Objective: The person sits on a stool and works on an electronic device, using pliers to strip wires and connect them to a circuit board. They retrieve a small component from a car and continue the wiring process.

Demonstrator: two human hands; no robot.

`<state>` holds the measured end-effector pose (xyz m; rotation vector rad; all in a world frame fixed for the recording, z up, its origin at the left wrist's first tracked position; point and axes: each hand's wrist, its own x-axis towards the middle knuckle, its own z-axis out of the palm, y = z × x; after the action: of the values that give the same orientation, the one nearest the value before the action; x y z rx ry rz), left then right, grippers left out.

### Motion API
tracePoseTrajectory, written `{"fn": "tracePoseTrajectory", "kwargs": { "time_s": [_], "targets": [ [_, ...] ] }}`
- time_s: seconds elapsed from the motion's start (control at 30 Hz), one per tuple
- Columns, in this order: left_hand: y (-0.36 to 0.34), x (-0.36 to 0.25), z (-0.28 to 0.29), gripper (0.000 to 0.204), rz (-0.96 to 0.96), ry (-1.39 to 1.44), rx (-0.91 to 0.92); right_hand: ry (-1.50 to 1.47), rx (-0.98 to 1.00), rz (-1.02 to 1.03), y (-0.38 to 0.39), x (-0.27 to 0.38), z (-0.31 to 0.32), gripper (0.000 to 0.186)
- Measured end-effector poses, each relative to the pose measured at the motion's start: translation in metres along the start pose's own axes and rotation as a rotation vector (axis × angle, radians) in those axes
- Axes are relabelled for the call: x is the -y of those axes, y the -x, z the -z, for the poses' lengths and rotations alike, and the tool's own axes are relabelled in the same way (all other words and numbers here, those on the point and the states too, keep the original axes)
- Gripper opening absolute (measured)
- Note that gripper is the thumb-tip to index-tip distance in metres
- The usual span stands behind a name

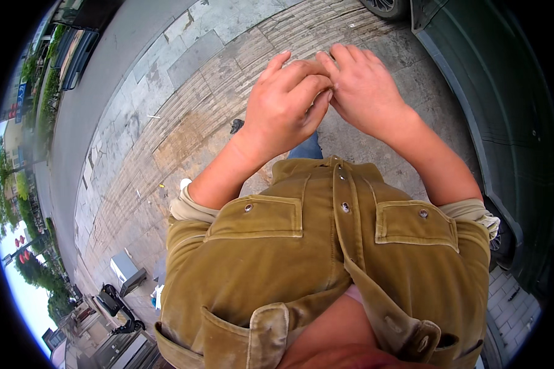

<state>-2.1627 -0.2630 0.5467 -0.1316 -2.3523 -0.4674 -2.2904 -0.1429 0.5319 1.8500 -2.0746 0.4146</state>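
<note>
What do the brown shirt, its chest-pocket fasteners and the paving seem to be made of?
The brown shirt looks like velvety cloth, perhaps velvet or fine corduroy: soft sheen, paler worn seams. Its chest-pocket fasteners look like polished metal: round, with bright highlights. The paving appears to be matte stone or concrete, jointed in slabs, partly ribbed.

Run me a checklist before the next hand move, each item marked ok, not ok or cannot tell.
1. Both hands in view: ok, the left hand and right hand are raised over the pavement.
2. Hands apart: not ok, their fingers appear to touch.
3. Nothing pinched between them: cannot tell, the curled fingers hide it.
4. Sleeves out of the way: ok, both sit back near the elbows.
5. Right arm clear of the green vehicle: cannot tell, this view does not settle the gap.
</note>
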Motion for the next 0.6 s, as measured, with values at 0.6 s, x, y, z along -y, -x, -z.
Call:
{"fn": "tracePoseTrajectory", "kwargs": {
  "time_s": [0.6],
  "targets": [
    [-0.169, 0.327, -0.023, 0.017, 0.084, 0.008, -0.062, 0.059, 0.026, 0.021, -0.303, -0.173, -0.136, 0.027]
  ]
}}
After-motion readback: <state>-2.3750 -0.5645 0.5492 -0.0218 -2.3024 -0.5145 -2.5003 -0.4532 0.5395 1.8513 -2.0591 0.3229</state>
